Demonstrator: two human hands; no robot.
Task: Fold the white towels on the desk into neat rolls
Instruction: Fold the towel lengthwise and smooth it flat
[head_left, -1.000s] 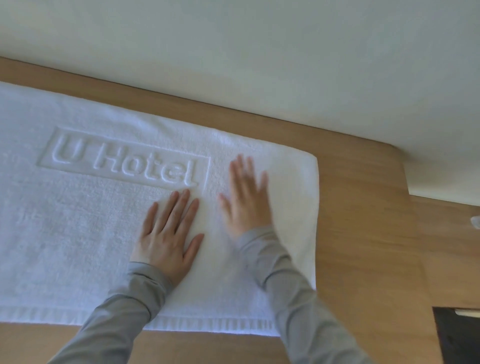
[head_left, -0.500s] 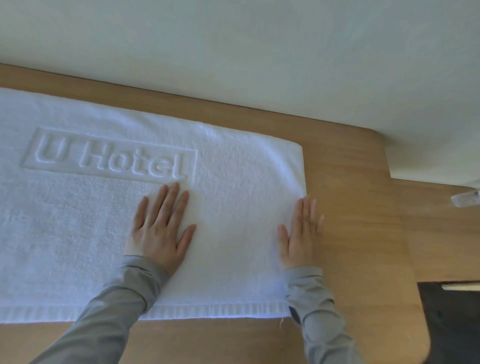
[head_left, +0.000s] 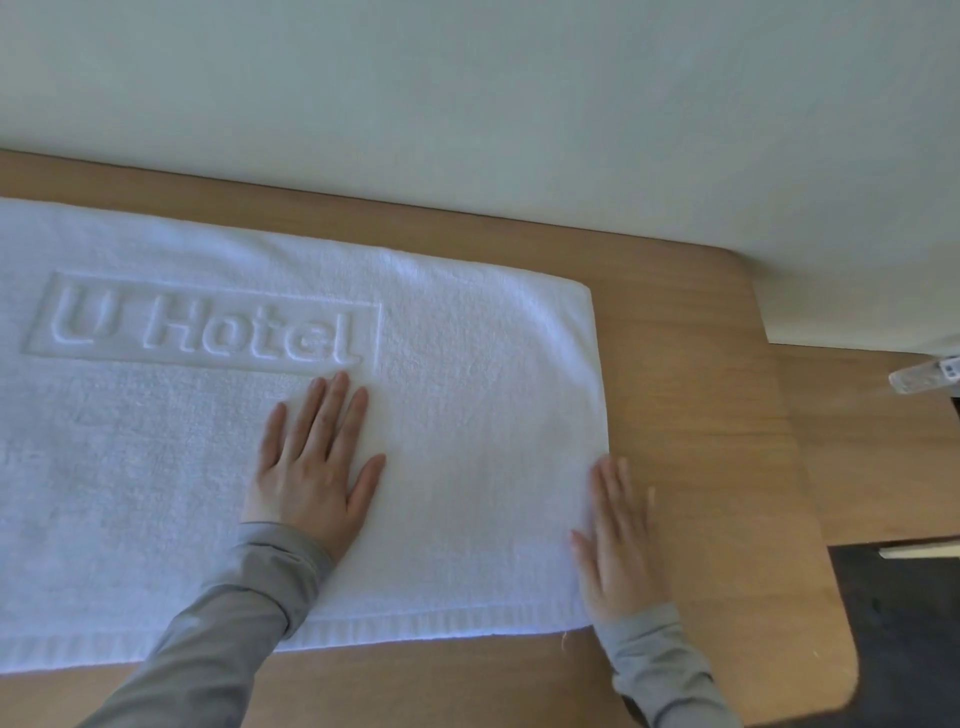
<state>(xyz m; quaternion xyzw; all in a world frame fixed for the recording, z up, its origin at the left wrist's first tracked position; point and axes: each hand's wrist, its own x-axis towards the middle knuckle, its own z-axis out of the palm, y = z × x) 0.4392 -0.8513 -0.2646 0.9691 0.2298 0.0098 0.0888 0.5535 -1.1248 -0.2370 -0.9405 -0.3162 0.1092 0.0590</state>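
Since a second ago the right hand (head_left: 618, 540) has moved from mid-towel to the towel's 3 o'clock edge; the left hand (head_left: 317, 457) is unchanged. Wooden desk (head_left: 701, 415) spans the view, with a pale wall (head_left: 467, 104) at 12 o'clock. White towel (head_left: 467, 395) lies flat and unrolled on the desk, running off frame at 9 o'clock. Embossed "U Hotel" mark (head_left: 202, 327) sits at its 10 o'clock. The left hand lies flat, fingers spread, fingertips just below the mark. The right hand, slightly blurred, lies flat with fingers straight, straddling towel edge and desk. Small clear object (head_left: 924, 375) at 3 o'clock, not identifiable.
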